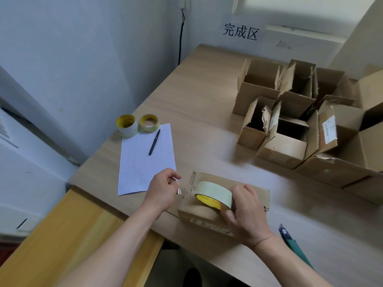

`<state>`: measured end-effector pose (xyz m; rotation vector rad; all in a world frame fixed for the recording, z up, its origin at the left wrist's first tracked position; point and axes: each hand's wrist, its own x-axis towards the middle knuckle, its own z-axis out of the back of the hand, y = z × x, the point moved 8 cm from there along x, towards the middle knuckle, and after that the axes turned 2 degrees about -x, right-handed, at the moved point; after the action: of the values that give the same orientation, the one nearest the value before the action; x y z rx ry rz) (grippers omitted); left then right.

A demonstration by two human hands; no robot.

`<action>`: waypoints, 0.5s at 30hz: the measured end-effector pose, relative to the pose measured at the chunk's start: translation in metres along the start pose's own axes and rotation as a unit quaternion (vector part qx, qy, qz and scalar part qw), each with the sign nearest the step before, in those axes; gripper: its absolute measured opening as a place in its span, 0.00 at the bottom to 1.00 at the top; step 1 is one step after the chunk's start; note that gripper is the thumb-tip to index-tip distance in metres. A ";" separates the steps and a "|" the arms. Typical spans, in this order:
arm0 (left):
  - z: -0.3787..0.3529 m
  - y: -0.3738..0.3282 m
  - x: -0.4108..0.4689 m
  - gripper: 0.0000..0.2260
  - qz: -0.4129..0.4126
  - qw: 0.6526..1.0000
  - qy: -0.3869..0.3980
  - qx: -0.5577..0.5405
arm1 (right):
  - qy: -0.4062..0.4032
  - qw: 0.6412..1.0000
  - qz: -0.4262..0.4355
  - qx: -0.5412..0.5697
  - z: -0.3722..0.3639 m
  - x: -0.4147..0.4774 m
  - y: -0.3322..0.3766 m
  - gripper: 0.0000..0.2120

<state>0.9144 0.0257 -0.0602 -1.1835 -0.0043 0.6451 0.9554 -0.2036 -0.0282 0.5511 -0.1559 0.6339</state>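
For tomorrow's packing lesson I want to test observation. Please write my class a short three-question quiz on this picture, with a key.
1. True or false: the right hand grips the tape roll on top of the closed box.
2. What does the left hand pinch? A) the pen B) the tape's free end C) the knife
3. How many spare tape rolls stand at the far edge of the lined sheet?

Key: 1 true; 2 B; 3 two.
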 end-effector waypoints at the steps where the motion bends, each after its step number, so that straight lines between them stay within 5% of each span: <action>1: -0.001 -0.001 0.002 0.11 -0.004 1.000 0.004 0.003 | 0.001 1.000 -0.006 0.002 0.000 0.000 -0.001 0.10; 13: -0.029 0.021 0.003 0.03 0.070 0.998 0.005 0.002 | 0.008 0.999 -0.026 -0.020 -0.004 0.004 -0.006 0.08; 15: -0.021 0.021 0.001 0.07 0.076 0.997 -0.032 0.012 | 0.011 1.000 -0.024 -0.017 -0.004 0.004 -0.004 0.07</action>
<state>0.9125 0.0133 -0.0865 -1.1470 0.0391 0.8153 0.9609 -0.2016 -0.0320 0.5136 -0.1332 0.5899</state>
